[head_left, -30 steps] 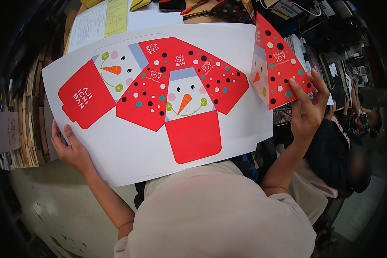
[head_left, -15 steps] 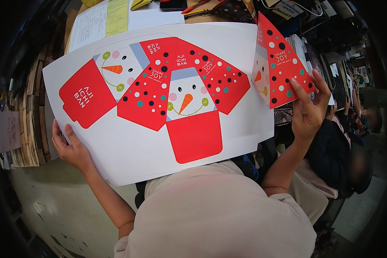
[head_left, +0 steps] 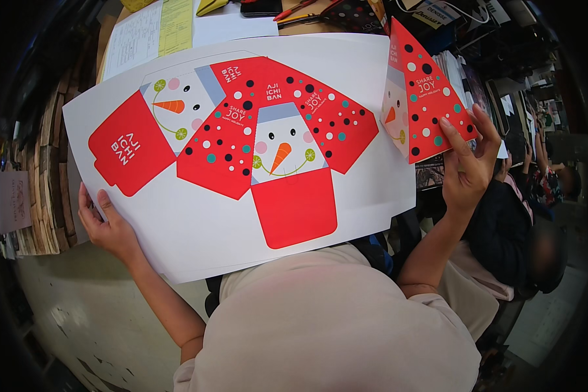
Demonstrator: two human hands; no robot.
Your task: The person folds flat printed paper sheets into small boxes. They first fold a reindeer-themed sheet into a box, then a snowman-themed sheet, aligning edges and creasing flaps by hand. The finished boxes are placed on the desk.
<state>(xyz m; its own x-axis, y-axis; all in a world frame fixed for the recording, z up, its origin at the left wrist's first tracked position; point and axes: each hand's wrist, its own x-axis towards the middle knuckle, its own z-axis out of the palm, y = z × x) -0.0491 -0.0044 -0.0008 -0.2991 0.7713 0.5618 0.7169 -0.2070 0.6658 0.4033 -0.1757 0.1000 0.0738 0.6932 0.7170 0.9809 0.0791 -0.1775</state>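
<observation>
A large white sheet (head_left: 366,196) printed with a flat box pattern spreads out in front of me. Its panels are red, some dotted, with snowman faces that have carrot noses. My left hand (head_left: 108,225) grips the sheet's lower left edge, the thumb on top and the fingers partly behind it. Up at the right, my right hand (head_left: 470,157) holds a folded pyramid-shaped paper box (head_left: 431,104), red with black, white and teal dots and a snowman face on its left side. The box stands beside the sheet's right edge and overlaps it slightly. Some right fingers are hidden behind the box.
Beyond the sheet, a desk carries papers (head_left: 134,39), a yellow form (head_left: 176,29), red pens (head_left: 297,10) and a dark dotted item (head_left: 353,16). Stacked brown bundles (head_left: 49,163) stand at left. Other people, one in dark clothing (head_left: 503,222), sit at right.
The sheet has shifted very slightly to the left. Both hands keep their holds, and the pyramid box stays almost where it was.
</observation>
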